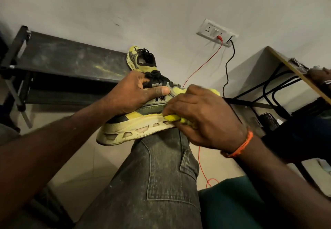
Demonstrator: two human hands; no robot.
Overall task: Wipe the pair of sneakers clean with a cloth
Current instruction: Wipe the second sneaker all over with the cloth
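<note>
A yellow-green sneaker point(132, 128) with black laces and a thick cream sole lies across my knee. My left hand point(132, 94) grips its upper at the collar, thumb laid along the side. My right hand point(204, 117) holds a bunched yellow cloth point(172, 117) against the sole's edge near the toe end. The second sneaker point(141, 59) of the pair stands farther off on the floor by the wall, behind the first.
A dark metal bench point(71, 58) stands at the left along the wall. Red and black cables point(227, 65) hang from a wall socket point(216, 32). A wooden desk point(293, 71) with cables underneath is at the right. My jeans-clad leg point(157, 175) fills the lower middle.
</note>
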